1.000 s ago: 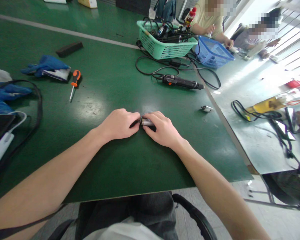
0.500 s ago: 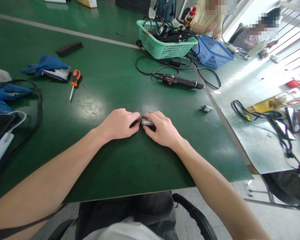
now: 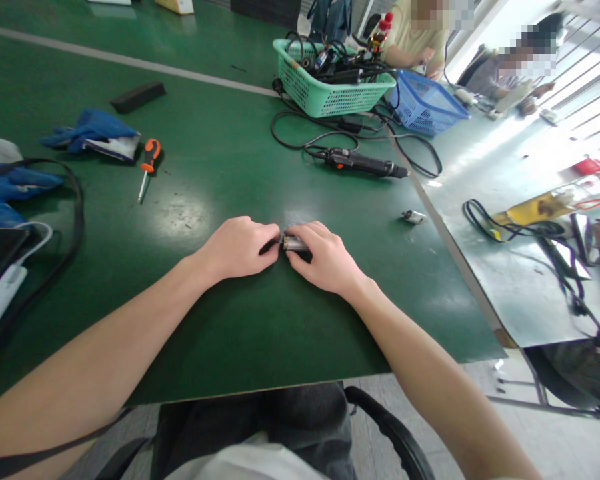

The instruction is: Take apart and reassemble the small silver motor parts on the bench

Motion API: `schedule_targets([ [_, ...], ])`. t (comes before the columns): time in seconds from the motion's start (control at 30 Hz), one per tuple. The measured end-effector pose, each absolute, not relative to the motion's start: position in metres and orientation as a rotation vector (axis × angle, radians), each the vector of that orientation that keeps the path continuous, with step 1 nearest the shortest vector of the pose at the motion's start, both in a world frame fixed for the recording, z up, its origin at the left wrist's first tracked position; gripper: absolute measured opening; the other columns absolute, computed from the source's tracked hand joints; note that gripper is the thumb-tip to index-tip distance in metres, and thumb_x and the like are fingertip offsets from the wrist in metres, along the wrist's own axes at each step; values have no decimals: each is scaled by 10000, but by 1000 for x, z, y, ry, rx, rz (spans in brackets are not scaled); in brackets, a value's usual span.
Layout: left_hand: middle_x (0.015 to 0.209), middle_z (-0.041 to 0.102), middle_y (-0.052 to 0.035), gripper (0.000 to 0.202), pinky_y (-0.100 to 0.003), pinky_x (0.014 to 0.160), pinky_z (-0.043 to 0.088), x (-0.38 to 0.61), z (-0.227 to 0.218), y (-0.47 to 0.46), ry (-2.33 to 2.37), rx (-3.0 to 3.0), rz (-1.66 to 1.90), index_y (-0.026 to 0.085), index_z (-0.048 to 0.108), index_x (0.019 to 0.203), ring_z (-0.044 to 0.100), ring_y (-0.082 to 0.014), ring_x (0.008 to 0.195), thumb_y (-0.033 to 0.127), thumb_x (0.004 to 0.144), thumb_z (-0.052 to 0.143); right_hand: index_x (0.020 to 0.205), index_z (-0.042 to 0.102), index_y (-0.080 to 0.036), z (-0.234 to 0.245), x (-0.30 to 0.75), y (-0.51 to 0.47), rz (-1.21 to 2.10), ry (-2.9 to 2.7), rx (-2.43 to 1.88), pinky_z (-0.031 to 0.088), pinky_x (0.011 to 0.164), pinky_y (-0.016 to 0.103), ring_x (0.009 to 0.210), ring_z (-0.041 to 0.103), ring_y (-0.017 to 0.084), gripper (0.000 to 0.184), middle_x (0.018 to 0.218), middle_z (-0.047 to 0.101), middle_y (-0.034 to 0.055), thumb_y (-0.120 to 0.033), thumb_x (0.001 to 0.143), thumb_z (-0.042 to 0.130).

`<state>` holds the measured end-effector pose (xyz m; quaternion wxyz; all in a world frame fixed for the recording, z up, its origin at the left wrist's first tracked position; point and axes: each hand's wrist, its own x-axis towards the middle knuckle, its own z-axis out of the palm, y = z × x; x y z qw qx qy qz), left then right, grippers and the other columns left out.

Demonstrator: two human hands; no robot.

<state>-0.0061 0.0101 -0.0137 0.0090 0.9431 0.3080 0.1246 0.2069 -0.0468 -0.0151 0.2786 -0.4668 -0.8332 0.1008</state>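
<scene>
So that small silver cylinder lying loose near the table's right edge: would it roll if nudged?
Probably: the small silver cylinder looks round and lies on its side on the smooth green table. It seems metallic, so likely stiff and slightly slippery. Its small size suggests it is light.

This is an assembly workshop: a long green-matted worktop (image 3: 220,160) carries a corded electric screwdriver (image 3: 365,163), an orange-handled hand screwdriver (image 3: 149,163), blue work gloves (image 3: 93,130) and plastic baskets (image 3: 330,93) of cabled tools, with other people seated along the line.
</scene>
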Motion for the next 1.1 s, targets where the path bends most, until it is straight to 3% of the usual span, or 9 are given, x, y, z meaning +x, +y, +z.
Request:
schedule_targets([
  [0.87,766,719,-29,209,-333,612,389,-5,-12,9,999,2926,404,210,639,849,627,-195,660,337,923,491,1196,612,-227,-16,208,-47,277,-2221,-1279,516,956,434,1069,618,273,297,1120,687,91,-220,900,596],
  [1.1,769,718,-33,207,-325,615,393,-5,-12,9,1018,2918,392,206,651,864,628,-197,670,335,918,499,1188,615,-188,-16,209,-47,256,-2227,-1266,522,941,416,1046,620,267,291,1104,688,103,-214,899,593],
])
